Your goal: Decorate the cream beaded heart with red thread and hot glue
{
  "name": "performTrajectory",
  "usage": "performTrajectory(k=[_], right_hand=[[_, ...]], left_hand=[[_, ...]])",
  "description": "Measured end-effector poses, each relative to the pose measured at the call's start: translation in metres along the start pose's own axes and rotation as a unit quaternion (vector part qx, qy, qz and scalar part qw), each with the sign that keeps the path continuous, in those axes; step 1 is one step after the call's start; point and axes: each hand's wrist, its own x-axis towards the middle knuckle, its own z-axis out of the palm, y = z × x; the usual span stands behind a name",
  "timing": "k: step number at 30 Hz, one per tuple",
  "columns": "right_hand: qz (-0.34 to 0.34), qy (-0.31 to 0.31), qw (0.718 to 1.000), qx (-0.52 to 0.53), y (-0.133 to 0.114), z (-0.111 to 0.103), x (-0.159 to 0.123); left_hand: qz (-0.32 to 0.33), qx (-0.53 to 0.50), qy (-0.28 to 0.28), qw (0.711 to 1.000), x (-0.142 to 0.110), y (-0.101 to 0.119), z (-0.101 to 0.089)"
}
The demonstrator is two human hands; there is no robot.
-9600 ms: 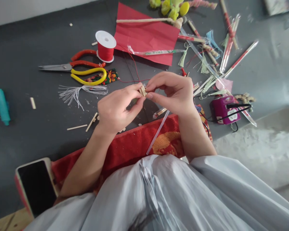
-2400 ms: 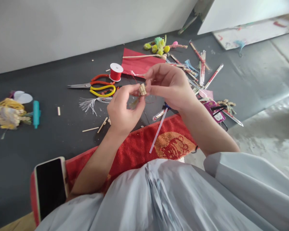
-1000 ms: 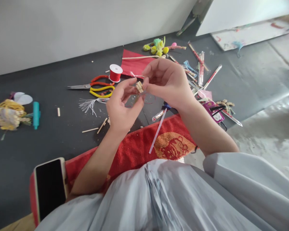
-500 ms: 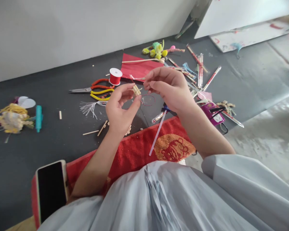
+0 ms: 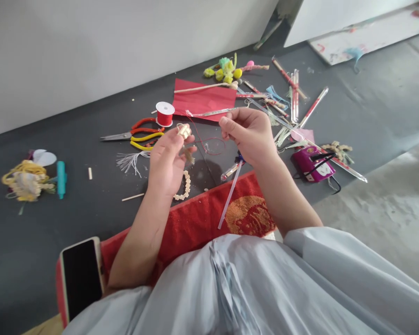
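Observation:
A small pale bundle of short wooden pieces (image 5: 184, 132) sits between the thumb and fingers of my left hand (image 5: 165, 160). A short beige tassel (image 5: 189, 156) hangs by those fingers. My right hand (image 5: 253, 135) is apart from it, thumb and fingertips pinched together; what they hold is too small to make out. A thin red thread (image 5: 214, 152) loops between the two hands. Below my left hand a curved pale beaded strand (image 5: 187, 185) lies on the table, partly hidden by the wrist.
Left of my hands are orange-and-yellow-handled scissors (image 5: 115, 137), a red thread spool (image 5: 164, 115) and white strands (image 5: 131, 163). Red paper (image 5: 202, 100) lies behind. At right are wrapped sticks (image 5: 295, 97) and a purple power socket (image 5: 312, 164). A phone (image 5: 82, 277) and red towel (image 5: 209, 209) lie in front.
My hands have drawn apart. The wooden bundle has moved left and turned in my left hand, uncovering the tassel. My right hand has let go of the bundle and moved right.

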Motion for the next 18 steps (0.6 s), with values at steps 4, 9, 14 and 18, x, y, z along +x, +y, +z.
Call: performTrajectory(k=[4, 9, 14, 18], right_hand=[[-0.016, -0.001, 1.000, -0.012, 0.000, 0.000, -0.001], [-0.015, -0.024, 0.999, -0.038, 0.000, 0.000, -0.003], [-0.010, -0.050, 0.996, -0.074, 0.003, 0.000, -0.006], [-0.007, -0.046, 0.995, -0.093, 0.008, -0.002, -0.007]], left_hand=[[-0.048, -0.040, -0.010, 0.998, 0.000, 0.002, -0.001], [-0.074, -0.071, -0.033, 0.994, -0.003, 0.004, 0.002], [-0.111, -0.114, -0.037, 0.987, -0.006, 0.008, 0.008], [-0.136, -0.129, -0.029, 0.982, -0.008, 0.011, 0.012]])
